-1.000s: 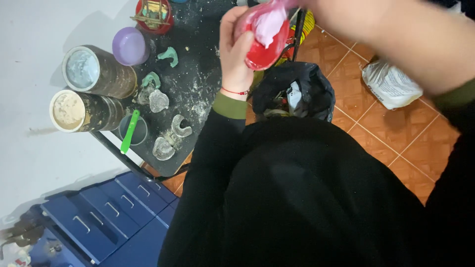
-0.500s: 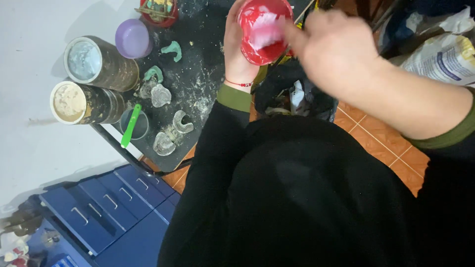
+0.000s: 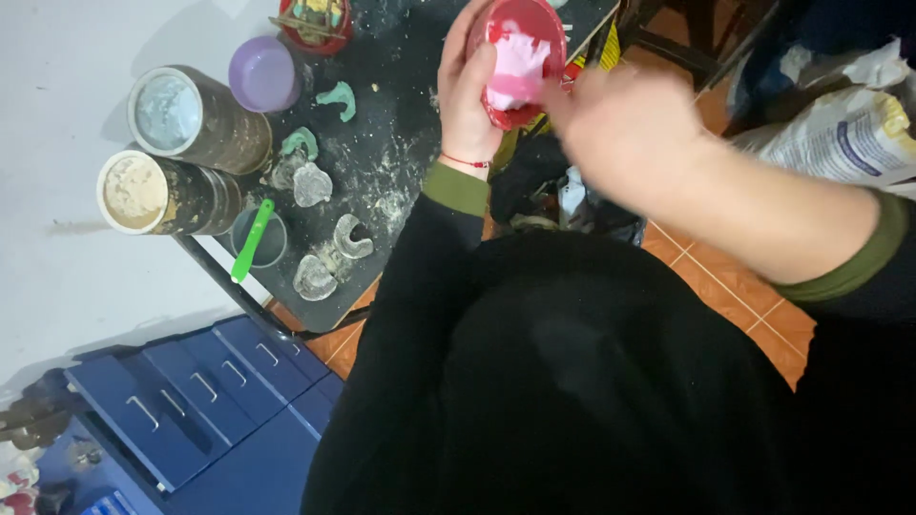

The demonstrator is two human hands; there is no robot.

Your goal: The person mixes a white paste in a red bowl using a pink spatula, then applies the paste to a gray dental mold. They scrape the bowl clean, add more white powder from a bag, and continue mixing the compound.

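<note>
At the far left, toward nine o'clock, two tall cylindrical tins are lying side by side on the dusty black worktop (image 3: pixel 401 181): the lower tin (image 3: pixel 136 192) is showing beige powder, the upper tin (image 3: pixel 165 111) a pale blue-grey fill. Just below them a small grey cup (image 3: pixel 269 240) is sitting with a green spatula (image 3: pixel 252 240) leaning across its rim. A purple cup (image 3: pixel 261 73) is standing at about eleven o'clock, with a red pot (image 3: pixel 315 23) just beyond it at the top edge. Between the tins and the middle, several horseshoe-shaped dental casts are lying scattered: two green ones (image 3: pixel 337 97) and some grey plaster ones (image 3: pixel 352 237) nearer the worktop's near edge. A blue drawer unit (image 3: pixel 191 401) is sitting on the floor at seven o'clock.

At twelve o'clock the left hand (image 3: pixel 468 95) is holding a red flexible mixing bowl (image 3: pixel 523 57) above the worktop's right edge, its fingers clamped around the bowl's left side, thumb along the wall. Pink-white paste (image 3: pixel 518 67) is filling the bowl's inside. The right hand (image 3: pixel 625 133) is sitting just right of the bowl at one o'clock, blurred; I cannot tell whether its fingers are apart or closed on anything. A pale sack (image 3: pixel 840 143) is lying on the orange tiled floor at two o'clock.
</note>
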